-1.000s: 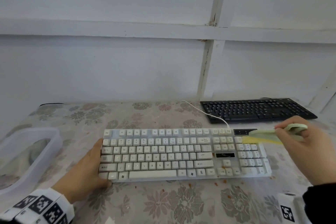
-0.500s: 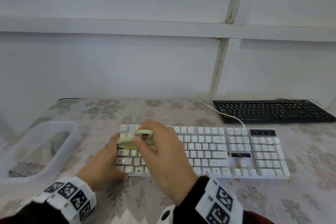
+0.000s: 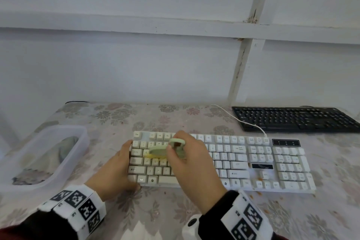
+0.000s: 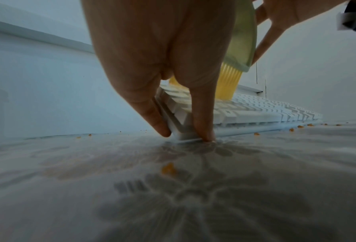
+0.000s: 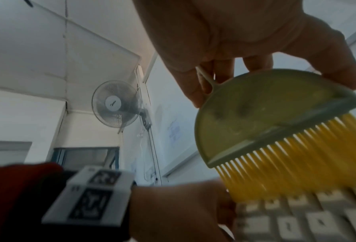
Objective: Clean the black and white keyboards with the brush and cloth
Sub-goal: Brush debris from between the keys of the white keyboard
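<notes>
The white keyboard [image 3: 243, 161] lies across the middle of the floral table. My left hand [image 3: 115, 171] braces its left near corner, with straight fingers [image 4: 201, 114] pressed against the edge. My right hand [image 3: 191, 163] grips a brush [image 3: 158, 151] with a pale green handle and yellow bristles. Those bristles [image 5: 297, 163] touch the keys [image 5: 297, 221] at the keyboard's left end. The black keyboard [image 3: 296, 119] sits untouched at the back right. Orange crumbs [image 3: 259, 178] lie on the white keyboard near its arrow keys.
A clear plastic tub [image 3: 78, 142] stands at the left with a greyish thing [image 3: 66, 148] inside. The white keyboard's cable [image 3: 243, 121] runs past the black keyboard's left end. More crumbs [image 4: 168, 168] dot the tablecloth. A white wall is just behind the table.
My right hand carried the brush from the white keyboard's right end to its left end, and now holds it on the keys there. My left hand stayed on the left corner.
</notes>
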